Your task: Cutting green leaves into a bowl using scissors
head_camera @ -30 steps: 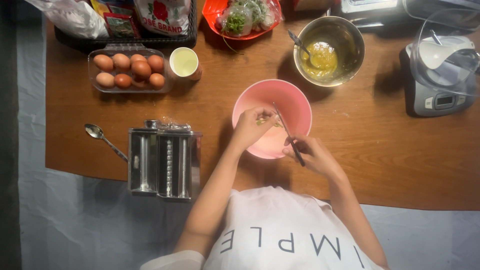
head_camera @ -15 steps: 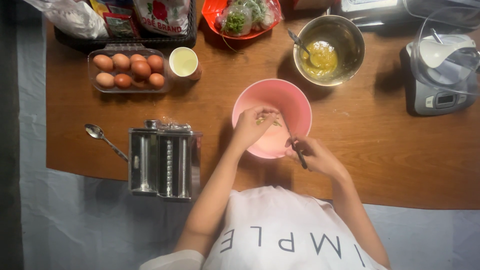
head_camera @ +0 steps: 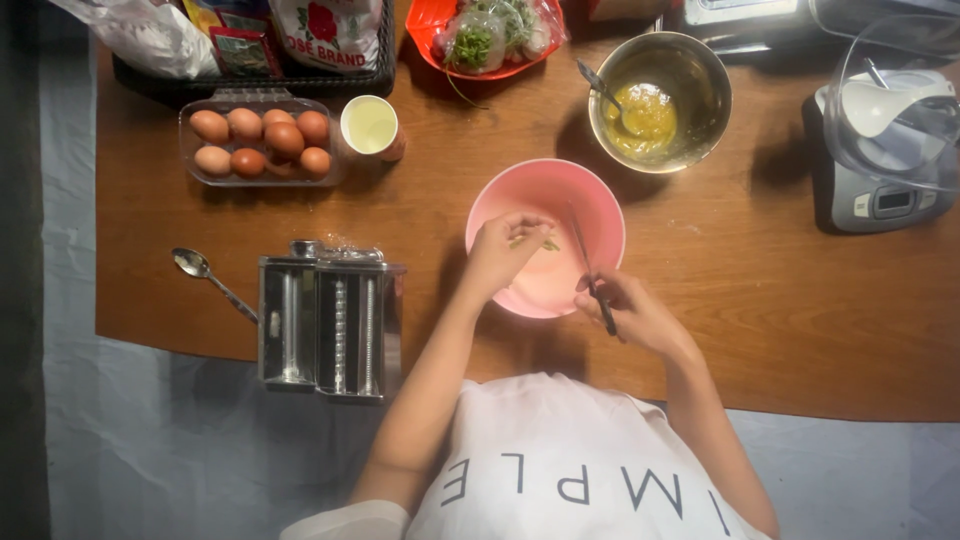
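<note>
Fingers (head_camera: 600, 290) of the right hand (head_camera: 630, 315) pinch a thin dark utensil (head_camera: 590, 268), running from 5 toward 12 o'clock into the pink bowl (head_camera: 600, 195); left hand (head_camera: 505, 250) pinches something small, indistinct.

Eggs (head_camera: 262, 142) in clear tray at 10 o'clock: seven. Bowls: two, pink (head_camera: 520, 195) at centre, steel (head_camera: 700, 80) at 1 o'clock. Loose spoon (head_camera: 210, 280) at 9 o'clock: one. Pasta roller (head_camera: 330, 320): one.
</note>
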